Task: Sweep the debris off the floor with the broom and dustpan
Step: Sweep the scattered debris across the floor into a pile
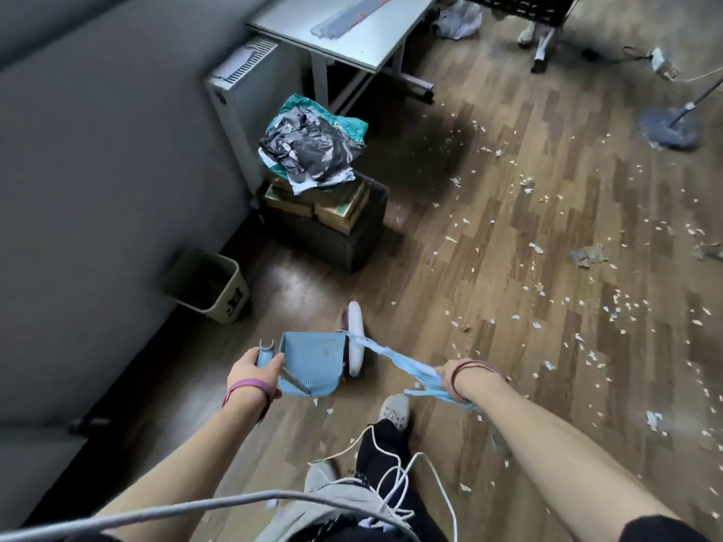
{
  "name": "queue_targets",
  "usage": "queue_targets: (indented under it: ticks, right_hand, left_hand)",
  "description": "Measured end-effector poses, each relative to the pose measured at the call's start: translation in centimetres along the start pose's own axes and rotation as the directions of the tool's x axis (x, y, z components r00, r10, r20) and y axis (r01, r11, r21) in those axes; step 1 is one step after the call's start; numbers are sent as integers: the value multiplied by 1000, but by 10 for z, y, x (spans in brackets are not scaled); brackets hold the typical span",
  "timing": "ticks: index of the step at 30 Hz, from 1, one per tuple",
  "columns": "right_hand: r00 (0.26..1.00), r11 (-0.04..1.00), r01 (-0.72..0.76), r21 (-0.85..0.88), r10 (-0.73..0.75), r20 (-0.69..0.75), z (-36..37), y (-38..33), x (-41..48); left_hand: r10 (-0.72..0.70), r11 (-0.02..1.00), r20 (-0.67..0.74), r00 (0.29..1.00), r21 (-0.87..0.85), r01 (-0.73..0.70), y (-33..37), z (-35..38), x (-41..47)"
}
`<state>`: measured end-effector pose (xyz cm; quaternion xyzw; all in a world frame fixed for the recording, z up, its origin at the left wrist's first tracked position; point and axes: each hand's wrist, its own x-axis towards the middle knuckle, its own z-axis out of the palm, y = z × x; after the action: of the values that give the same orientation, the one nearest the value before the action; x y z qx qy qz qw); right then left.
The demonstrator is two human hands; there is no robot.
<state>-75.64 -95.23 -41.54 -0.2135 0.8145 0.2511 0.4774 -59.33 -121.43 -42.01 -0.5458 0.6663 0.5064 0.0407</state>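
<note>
1. We are looking down at a brown wood-plank floor [508,267] scattered with small white paper scraps [540,248], which are lying thickest to our right and thinning out toward the middle of the room.
2. To our left a grey wall [98,170] is running along the floor, and an olive-green plastic waste bin [207,285] is standing open against it.
3. Just beyond the bin a dark woven box [332,236] is carrying a stack of books [336,205] topped with crumpled black and teal plastic bags [313,146] — behind it stand a white radiator [234,111] and a grey metal-legged table [352,33].
4. A grey floor mop [673,125] is resting on the floor at the far right, well apart from us.
5. A white oval object [356,338] is standing on the floor just behind the dustpan, touching or nearly touching its far edge; we cannot tell what it is.
6. Our left hand [254,369] is clenching the light-blue handle [266,352] of the light-blue plastic dustpan [313,363], the fingers wrapped round the grip, the pan hanging just right of the fingers.
7. Our right hand [465,379] is gripping a bundle of light-blue strands [407,365] that stretch from the dustpan's upper right corner to the fingers — whether these are the broom's bristles we cannot tell.
8. White cords [395,475] are dangling in front of our dark trousers, and our grey shoe [395,410] is planted just below the strands.
</note>
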Motion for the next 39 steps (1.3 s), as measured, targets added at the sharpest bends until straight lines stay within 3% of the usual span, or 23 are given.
queue_targets:
  ticks: [9,16,24,34,39]
  right_hand:
    - [974,973,226,-40,-226,1,20,-128,2]
    - [972,973,230,-10,-230,48,57,-147,15]
    - [995,995,74,69,-78,59,87,-6,31]
    - [982,956,-184,229,167,94,83,252,63]
    - [962,926,-271,264,252,105,97,337,71]
  left_hand:
    - [-173,983,-119,978,-83,164,-84,-80,-10]
    - [-266,961,-107,958,-107,255,-120,-54,-7]
    - [-352,917,-4,936,-204,344,-69,66,-32]
    - [-72,997,182,981,27,68,67,268,-63]
    - [6,997,197,980,74,-21,120,319,-70]
